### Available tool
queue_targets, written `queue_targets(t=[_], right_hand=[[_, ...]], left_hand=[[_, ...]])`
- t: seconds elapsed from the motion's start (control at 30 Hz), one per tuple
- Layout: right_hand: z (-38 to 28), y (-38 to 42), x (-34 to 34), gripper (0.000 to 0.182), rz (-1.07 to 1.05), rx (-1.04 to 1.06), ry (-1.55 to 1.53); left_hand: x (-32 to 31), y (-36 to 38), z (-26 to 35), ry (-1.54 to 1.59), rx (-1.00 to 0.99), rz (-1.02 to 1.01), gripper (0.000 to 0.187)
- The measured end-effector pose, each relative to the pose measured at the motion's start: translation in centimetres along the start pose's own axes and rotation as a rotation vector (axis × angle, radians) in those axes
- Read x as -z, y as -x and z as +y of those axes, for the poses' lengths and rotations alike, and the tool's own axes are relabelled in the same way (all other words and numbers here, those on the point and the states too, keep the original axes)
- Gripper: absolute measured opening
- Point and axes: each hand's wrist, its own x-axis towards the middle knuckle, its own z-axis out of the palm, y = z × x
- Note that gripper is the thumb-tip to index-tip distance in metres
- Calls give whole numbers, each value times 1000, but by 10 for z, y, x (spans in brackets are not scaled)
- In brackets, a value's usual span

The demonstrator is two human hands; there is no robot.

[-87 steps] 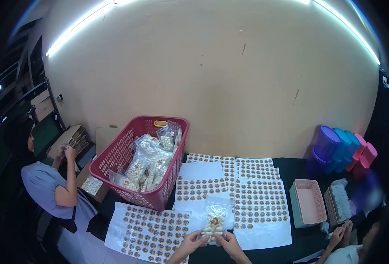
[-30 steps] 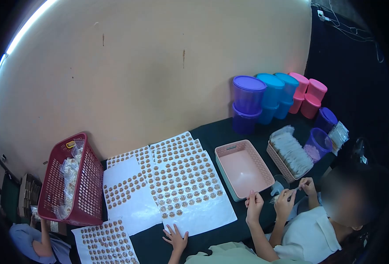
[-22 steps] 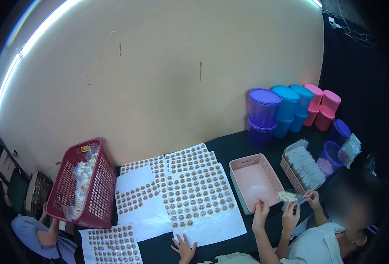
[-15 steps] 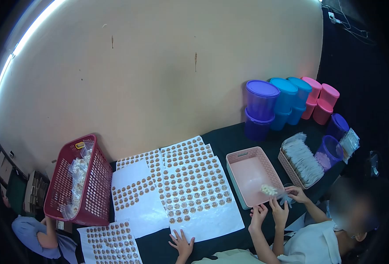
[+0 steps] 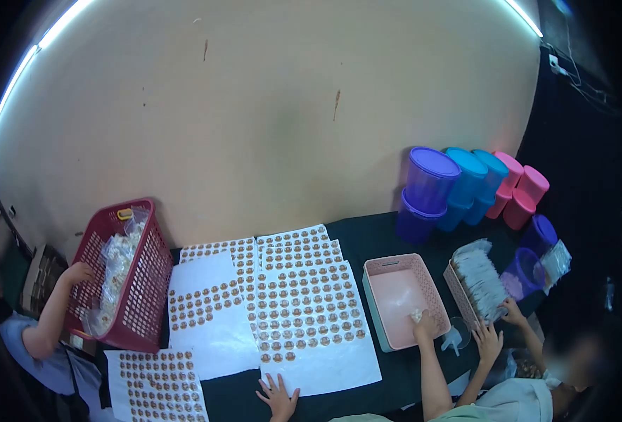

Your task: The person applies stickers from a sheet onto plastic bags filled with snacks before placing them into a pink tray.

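Note:
My left hand (image 5: 279, 398) lies flat with fingers spread at the lower edge of a white sheet of round brown stickers (image 5: 311, 309). Inside the pink basket (image 5: 393, 292), near its right wall, my right hand (image 5: 425, 326) has its fingers closed on a small clear bag of cream-coloured pieces (image 5: 416, 316). The hand partly covers the bag. Just right of that basket, a clear round dish with a pale plastic piece (image 5: 453, 339) sits on the dark cloth.
More sticker sheets (image 5: 159, 380) lie leftward, beside a red basket of filled bags (image 5: 159, 281). A person's hand (image 5: 79, 273) reaches over it. At right, a co-worker's hands (image 5: 489, 342) are at a basket of flat packets (image 5: 478, 278). Coloured tubs (image 5: 427, 186) stand behind.
My right hand has moved from the pink basket's front rim into it, onto the bag the co-worker held. The co-worker's hands moved to the packets. The left person's hand rose over the red basket.

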Motion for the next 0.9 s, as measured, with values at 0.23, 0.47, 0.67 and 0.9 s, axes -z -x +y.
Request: queue_targets(t=[0.23, 0.47, 0.67, 0.9], right_hand=[[-15, 44, 63, 26, -224, 220, -1563], [-41, 152, 86, 23, -670, 295, -1612], [-59, 219, 65, 29, -870, 905, -1369], [-63, 257, 83, 39, -527, 1180, -953]], left_hand=[[14, 10, -8, 81, -26, 1, 72], [42, 55, -2, 273, 220, 46, 60], [99, 55, 55, 1364, 420, -422, 75], [118, 53, 76, 1658, 332, -580, 67]])
